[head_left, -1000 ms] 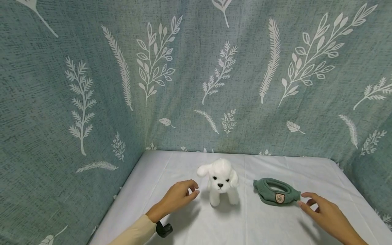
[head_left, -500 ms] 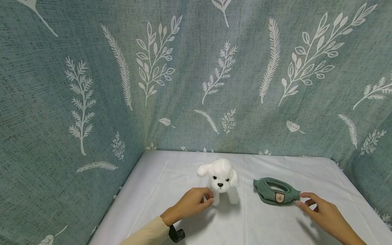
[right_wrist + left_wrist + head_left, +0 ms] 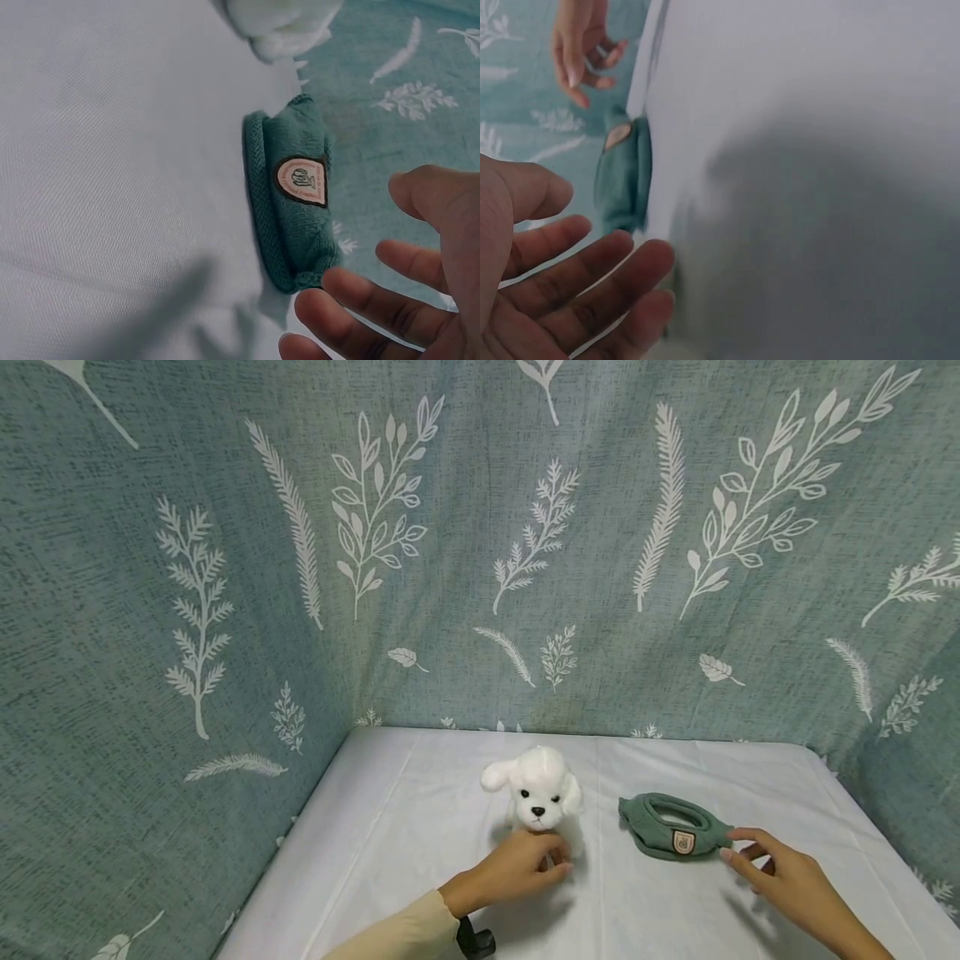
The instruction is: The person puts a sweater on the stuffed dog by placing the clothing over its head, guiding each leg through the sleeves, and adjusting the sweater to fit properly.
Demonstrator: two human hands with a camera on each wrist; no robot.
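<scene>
as a person's left hand (image 3: 517, 864) hangs before a white plush dog (image 3: 542, 777) at the lower center of the head view, the right hand (image 3: 783, 872) sits at the lower right, just beside one end of a green knitted garment (image 3: 651, 838). the dog stands upright on a white-covered table (image 3: 637, 910), its front legs largely hidden behind the left hand; whether the two touch cannot be told. the left hand's fingers are relaxed and slightly bent, holding nothing, as the left wrist view shows at its lower left. the right hand is likewise loose, thumb and forefinger apart, gripping nothing; whether a fingertip brushes the fabric cannot be told. the garment lies between the dog and the right hand, its oval opening facing up, a pale, dark-edged patch (image 3: 683, 842) on its near side. seen from the right wrist, the patch carries a cactus-like emblem (image 3: 304, 178), with part of the dog at the top of the frame. a beige sleeve (image 3: 405, 935) covers the left forearm, a black device (image 3: 475, 941) at the wrist. behind, a teal curtain (image 3: 465, 485) printed with white leaves and sprigs fills the upper frame.
</scene>
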